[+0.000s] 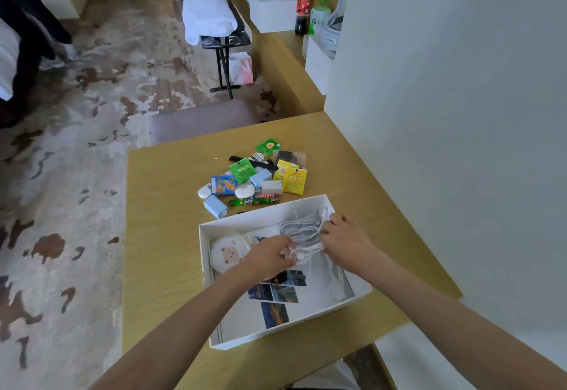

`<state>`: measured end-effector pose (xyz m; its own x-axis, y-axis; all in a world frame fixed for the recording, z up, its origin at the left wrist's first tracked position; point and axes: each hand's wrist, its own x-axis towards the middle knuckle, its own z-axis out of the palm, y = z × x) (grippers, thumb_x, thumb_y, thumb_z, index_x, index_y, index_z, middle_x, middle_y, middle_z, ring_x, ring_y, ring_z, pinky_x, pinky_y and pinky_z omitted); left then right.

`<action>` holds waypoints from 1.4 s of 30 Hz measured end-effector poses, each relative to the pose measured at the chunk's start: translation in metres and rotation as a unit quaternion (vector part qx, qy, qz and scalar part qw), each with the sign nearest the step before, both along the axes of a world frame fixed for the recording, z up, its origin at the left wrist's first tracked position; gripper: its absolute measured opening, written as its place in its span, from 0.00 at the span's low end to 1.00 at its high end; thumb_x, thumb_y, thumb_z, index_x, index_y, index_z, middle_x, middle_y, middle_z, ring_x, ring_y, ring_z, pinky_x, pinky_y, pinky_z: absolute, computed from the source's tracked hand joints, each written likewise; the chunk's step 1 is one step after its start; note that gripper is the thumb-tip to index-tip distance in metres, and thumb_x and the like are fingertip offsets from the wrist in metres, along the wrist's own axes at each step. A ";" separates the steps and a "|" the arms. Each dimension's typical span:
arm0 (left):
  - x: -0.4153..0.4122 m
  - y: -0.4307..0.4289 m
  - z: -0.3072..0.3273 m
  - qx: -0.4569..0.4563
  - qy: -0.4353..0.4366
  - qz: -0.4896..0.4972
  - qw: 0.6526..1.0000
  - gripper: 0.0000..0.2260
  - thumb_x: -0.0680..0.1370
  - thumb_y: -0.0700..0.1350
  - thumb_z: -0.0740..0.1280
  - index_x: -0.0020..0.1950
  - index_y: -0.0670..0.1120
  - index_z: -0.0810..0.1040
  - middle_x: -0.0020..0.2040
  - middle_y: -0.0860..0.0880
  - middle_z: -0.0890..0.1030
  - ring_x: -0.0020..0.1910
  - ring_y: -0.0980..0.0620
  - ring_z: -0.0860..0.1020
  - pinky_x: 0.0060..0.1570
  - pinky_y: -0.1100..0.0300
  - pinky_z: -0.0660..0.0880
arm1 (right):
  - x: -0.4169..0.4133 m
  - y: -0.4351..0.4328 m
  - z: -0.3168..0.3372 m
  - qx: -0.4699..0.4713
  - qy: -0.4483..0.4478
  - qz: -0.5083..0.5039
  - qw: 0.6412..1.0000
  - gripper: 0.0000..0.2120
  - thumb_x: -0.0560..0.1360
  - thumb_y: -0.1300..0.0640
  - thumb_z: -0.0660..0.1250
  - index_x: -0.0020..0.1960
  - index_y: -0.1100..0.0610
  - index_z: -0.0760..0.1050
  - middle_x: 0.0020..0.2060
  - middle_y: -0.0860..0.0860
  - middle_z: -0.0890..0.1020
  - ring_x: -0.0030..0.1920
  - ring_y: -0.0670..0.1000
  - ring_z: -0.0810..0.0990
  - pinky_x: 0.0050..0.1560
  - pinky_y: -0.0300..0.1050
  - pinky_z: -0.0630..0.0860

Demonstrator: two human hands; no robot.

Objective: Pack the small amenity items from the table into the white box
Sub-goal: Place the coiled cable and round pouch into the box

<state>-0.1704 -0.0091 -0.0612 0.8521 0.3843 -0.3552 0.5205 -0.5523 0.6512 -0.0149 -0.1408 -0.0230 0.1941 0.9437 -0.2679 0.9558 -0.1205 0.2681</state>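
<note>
The open white box (211,270) sits on the wooden table (159,236) near its front edge. Inside it lie a round white case with a bear face (226,254), a sheet with printed photos (276,303) and a bundle of white cables (303,230). Both hands are inside the box on that bundle: my left hand (270,259) pinches its near end and my right hand (346,236) holds its far right side. Behind the box lies a pile of small amenity items (254,179): green and yellow sachets, light blue boxes, white chargers, a black comb.
A grey stool (199,119) stands beyond the table's far edge. A white wall (445,113) runs along the right. Farther back are a folding rack with white linen (208,12), a long shelf with white boxes and bottles (303,6), and a person's legs at far left.
</note>
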 end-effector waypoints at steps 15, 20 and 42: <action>0.017 0.001 -0.008 0.269 0.080 -0.036 0.959 0.12 0.74 0.54 0.66 0.48 0.47 0.80 0.47 0.46 0.82 0.48 0.46 0.79 0.40 0.56 0.70 | 0.006 0.002 -0.010 0.124 -0.015 0.043 0.991 0.05 0.63 0.59 0.71 0.38 0.57 0.77 0.36 0.54 0.80 0.42 0.56 0.77 0.45 0.53 0.73; 0.021 0.001 -0.008 0.247 0.068 -0.012 0.967 0.11 0.74 0.55 0.66 0.48 0.50 0.83 0.45 0.46 0.84 0.46 0.46 0.81 0.42 0.56 0.75 | 0.006 0.000 -0.004 0.084 -0.026 0.062 0.994 0.07 0.63 0.64 0.74 0.40 0.56 0.80 0.37 0.53 0.84 0.44 0.56 0.80 0.51 0.52 0.74; -0.027 0.038 0.048 0.193 -0.063 0.329 0.922 0.09 0.78 0.40 0.63 0.56 0.44 0.80 0.56 0.45 0.79 0.59 0.47 0.73 0.54 0.48 0.74 | 0.076 0.109 0.025 0.151 0.506 -0.014 0.849 0.05 0.77 0.58 0.67 0.50 0.52 0.80 0.49 0.47 0.81 0.48 0.43 0.79 0.41 0.32 0.70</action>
